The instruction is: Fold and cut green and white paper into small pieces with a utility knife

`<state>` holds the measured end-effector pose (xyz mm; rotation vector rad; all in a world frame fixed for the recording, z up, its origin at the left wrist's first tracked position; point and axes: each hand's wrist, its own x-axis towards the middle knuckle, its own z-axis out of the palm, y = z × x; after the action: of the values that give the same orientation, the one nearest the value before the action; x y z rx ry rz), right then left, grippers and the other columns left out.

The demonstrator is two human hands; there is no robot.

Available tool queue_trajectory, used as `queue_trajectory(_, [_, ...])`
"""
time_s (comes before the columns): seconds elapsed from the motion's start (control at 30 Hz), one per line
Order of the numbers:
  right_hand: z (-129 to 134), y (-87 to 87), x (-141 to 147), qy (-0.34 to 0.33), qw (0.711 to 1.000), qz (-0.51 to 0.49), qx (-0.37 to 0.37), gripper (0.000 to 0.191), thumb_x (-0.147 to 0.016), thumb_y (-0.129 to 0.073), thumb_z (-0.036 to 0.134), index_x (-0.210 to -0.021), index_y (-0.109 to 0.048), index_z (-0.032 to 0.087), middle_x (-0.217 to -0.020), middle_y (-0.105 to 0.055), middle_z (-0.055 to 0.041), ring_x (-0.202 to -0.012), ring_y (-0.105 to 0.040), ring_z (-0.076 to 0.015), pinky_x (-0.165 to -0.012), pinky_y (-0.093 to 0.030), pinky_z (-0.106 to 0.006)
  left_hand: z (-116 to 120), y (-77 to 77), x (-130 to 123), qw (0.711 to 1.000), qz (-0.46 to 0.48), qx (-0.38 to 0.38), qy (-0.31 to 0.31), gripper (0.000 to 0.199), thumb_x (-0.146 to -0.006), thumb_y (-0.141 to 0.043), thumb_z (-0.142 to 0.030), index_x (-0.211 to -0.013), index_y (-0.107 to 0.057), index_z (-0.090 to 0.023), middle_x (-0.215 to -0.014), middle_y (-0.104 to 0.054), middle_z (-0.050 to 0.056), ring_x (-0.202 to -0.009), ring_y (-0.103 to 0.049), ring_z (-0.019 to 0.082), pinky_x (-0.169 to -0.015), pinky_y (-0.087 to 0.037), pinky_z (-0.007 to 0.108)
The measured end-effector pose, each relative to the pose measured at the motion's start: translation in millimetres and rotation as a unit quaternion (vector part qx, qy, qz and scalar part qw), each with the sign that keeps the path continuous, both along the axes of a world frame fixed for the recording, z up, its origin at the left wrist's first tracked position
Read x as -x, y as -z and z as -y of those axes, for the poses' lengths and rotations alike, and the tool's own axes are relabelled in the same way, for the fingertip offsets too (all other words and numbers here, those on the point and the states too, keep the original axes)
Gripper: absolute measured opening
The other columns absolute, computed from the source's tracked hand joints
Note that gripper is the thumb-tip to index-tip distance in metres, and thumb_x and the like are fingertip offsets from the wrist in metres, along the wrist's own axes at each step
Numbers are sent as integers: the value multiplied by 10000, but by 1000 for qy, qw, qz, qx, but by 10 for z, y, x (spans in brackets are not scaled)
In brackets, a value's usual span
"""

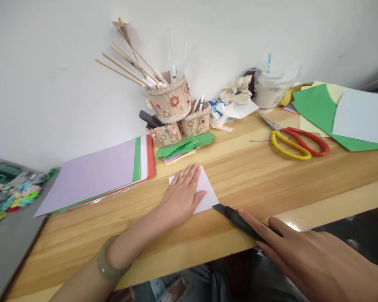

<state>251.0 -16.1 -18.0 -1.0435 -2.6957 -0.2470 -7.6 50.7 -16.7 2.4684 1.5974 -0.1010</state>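
A small sheet of white paper (207, 191) lies on the wooden table. My left hand (184, 193) rests flat over its left part, fingers stretched out. In my right hand (290, 247) is a dark utility knife (244, 222), the index finger laid along its handle. The blade touches or nearly touches the near right corner of the paper. Whether it sits under or on the edge, I cannot tell. Just beyond my left fingertips is a pile of cut green paper pieces (185, 146), with other colours beneath.
A stack of coloured paper (97, 172) lies left. Decorated stick holders (171, 100) with sticks and pens stand at the back. Red and yellow scissors (290, 138) lie right, near a plastic cup (269, 92) and loose green sheets (315, 109). The table's front edge runs below my hands.
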Motion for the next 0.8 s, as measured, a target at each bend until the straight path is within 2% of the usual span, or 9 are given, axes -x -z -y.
queue_trajectory(0.17, [-36,-19,20,4,1000,-15,2,439,-919,-314,150,-1347,-407,126,-743,-624,9,-444,-604,-128,-318,-380,-265,5,-1,-4,1000,-5,4,-2,592,-1006,-268,-381,-1501,-153,-77,-1577,-107,131,-1459,-90,230,-1181,-149,469])
queue_trajectory(0.33, [-156,-61,50,-13,1000,8,-11,439,-910,-279,119,-1329,-407,103,-819,-662,-36,-439,-600,-126,-347,-401,-267,2,-20,-16,1000,-15,7,-3,600,-1008,-267,-379,-1499,-147,-56,-1578,-98,131,-1460,-85,228,-1182,-146,467])
queue_trajectory(0.47, [-276,-41,87,7,1000,22,-19,421,-942,-293,197,-1338,-409,109,-750,-646,-21,-403,-561,-133,-354,-353,-288,1,-23,-15,1000,-15,4,-3,601,-1010,-269,-389,-1497,-152,-57,-1577,-105,140,-1459,-85,232,-1184,-146,465])
queue_trajectory(0.67, [-512,-44,190,19,998,48,30,437,-956,-310,232,-1372,-408,143,-747,-643,-22,-440,-569,-139,-407,-297,-286,-5,7,-5,1000,2,0,0,612,-1004,-281,-407,-1491,-163,-56,-1570,-117,168,-1456,-88,245,-1180,-168,479])
queue_trajectory(0.8, [-676,-85,258,46,990,73,112,455,-963,-307,273,-1404,-383,193,-766,-640,-27,-518,-610,-165,-444,-261,-275,-9,8,-5,1000,13,-4,-5,618,-1001,-279,-415,-1488,-154,-56,-1570,-115,178,-1454,-78,249,-1179,-169,484])
